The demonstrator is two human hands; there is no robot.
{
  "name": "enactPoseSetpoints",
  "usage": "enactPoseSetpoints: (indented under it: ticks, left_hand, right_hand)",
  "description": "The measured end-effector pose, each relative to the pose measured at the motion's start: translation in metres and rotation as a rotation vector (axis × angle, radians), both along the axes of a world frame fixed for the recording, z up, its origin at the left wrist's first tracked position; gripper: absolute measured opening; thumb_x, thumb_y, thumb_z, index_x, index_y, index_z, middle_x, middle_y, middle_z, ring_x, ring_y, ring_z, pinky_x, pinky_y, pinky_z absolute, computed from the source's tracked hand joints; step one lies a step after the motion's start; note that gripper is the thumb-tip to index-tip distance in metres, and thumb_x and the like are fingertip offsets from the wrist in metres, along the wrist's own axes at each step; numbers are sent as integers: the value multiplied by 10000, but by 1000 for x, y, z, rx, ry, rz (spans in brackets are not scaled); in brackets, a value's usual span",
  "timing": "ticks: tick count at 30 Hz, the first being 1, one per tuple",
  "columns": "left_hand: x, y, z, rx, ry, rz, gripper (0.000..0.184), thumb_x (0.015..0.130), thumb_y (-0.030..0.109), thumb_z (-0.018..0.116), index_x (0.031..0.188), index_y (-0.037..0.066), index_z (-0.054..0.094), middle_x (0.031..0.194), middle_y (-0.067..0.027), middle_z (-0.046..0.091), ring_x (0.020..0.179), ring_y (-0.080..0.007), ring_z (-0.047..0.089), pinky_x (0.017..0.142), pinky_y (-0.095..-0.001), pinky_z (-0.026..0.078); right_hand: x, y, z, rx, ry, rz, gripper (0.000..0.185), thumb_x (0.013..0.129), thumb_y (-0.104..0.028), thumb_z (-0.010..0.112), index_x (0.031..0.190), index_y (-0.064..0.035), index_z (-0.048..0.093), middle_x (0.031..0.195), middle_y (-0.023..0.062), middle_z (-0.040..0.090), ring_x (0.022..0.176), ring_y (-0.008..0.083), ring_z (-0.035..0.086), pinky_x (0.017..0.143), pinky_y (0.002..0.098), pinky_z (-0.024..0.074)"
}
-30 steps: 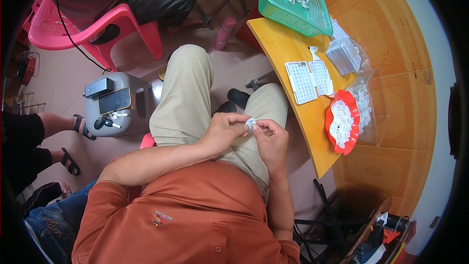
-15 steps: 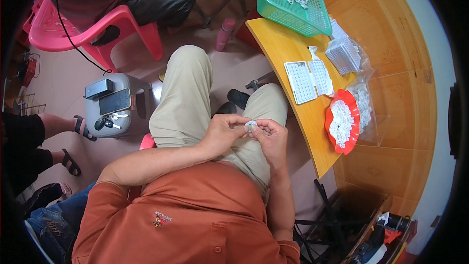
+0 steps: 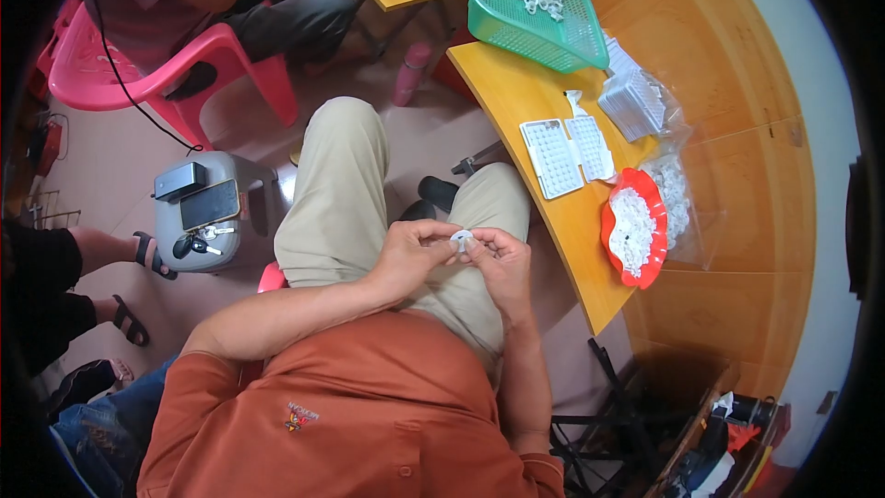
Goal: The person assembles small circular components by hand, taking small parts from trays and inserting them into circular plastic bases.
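Observation:
Over my lap, my left hand (image 3: 412, 256) and my right hand (image 3: 503, 267) pinch one small white round plastic piece (image 3: 462, 237) between thumbs and fingertips. Its flat pale face shows between the fingers; the fingertips cover the rest, so its exact kind is hard to make out. To the right on the yellow table (image 3: 576, 263), a red wavy-edged dish (image 3: 661, 244) holds many small white parts. Near it lies an open white tray (image 3: 552, 159) with rows of small round spots.
A green basket (image 3: 553, 53) of white ring-like pieces stands at the table's far end, beside stacked white trays (image 3: 632, 103) and a plastic bag of white parts (image 3: 678, 194). At left, a grey stool (image 3: 217, 251) carries a phone and keys. Another person sits on a pink chair (image 3: 111, 83).
The camera view has shifted slightly, so the table and basket appear a little further left. Both hands still grip the white piece, whose pale face shows a bit more.

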State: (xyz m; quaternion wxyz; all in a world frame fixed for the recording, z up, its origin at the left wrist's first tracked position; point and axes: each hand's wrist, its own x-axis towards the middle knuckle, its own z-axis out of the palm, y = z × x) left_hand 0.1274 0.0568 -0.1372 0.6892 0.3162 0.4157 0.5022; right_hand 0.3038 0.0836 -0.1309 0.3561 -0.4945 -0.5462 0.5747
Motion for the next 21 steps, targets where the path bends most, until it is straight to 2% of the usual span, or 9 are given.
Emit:
enactPoseSetpoints:
  ticks: [4,9,13,21]
  left_hand:
    - [-1,1,0,-9,-37,-2,244,904,2,634,1128,-97,638,917,-96,671,773,-108,603,690,-233,496]
    - [0,1,0,-30,-54,28,234,888,-2,638,1103,-91,658,880,-84,676,754,-96,602,679,-223,489]
    - [0,2,3,-51,10,7,232,878,-5,642,1092,-92,663,874,-83,679,748,-92,601,671,-223,486]
    - [-1,0,15,-86,-23,2,285,886,8,655,1149,-98,628,901,-90,671,759,-105,609,676,-227,495]
  right_hand:
    - [-4,-1,11,-32,104,23,174,931,-29,631,1065,84,634,950,111,701,826,134,675,759,257,555]
    - [-1,0,8,-22,120,61,182,930,-6,618,1087,86,616,947,120,697,834,151,681,779,268,555]
    - [0,-1,9,-39,126,52,159,921,11,617,1064,81,617,946,110,695,831,145,678,775,260,545]
    - [10,-1,4,16,46,35,162,893,13,632,1047,64,635,931,70,692,819,91,645,739,231,518]
